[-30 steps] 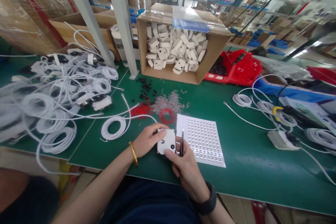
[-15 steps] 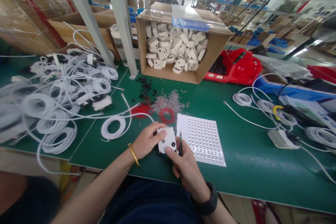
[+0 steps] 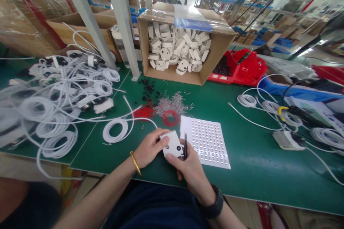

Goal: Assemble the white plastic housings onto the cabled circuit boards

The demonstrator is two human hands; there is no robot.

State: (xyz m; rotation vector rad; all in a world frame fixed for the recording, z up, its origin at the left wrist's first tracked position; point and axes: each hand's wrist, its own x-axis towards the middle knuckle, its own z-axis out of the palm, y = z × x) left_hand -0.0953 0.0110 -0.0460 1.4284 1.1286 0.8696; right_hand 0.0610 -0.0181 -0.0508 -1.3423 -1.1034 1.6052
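Fingers of my left hand [image 3: 149, 148] pinch the white plug housing [image 3: 172, 145] just above the table [image 3: 249, 164] edge, right hand [image 3: 189, 171] gripping black tweezers [image 3: 185, 145] beside it — looks mid-assembly, next prob. needs a steady pick off the dotted sheet [image 3: 208, 141].

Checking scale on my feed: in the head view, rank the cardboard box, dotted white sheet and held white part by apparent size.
1. cardboard box
2. dotted white sheet
3. white part, though nearest the camera

A: White housing [image 3: 172, 144], smooth matt plastic? Tweezers [image 3: 185, 145] dark metal?
B: Yes. Desk [image 3: 242, 150] matt green mat, box [image 3: 215, 57] plain cardboard, dotted sheet [image 3: 209, 143] glossy paper.
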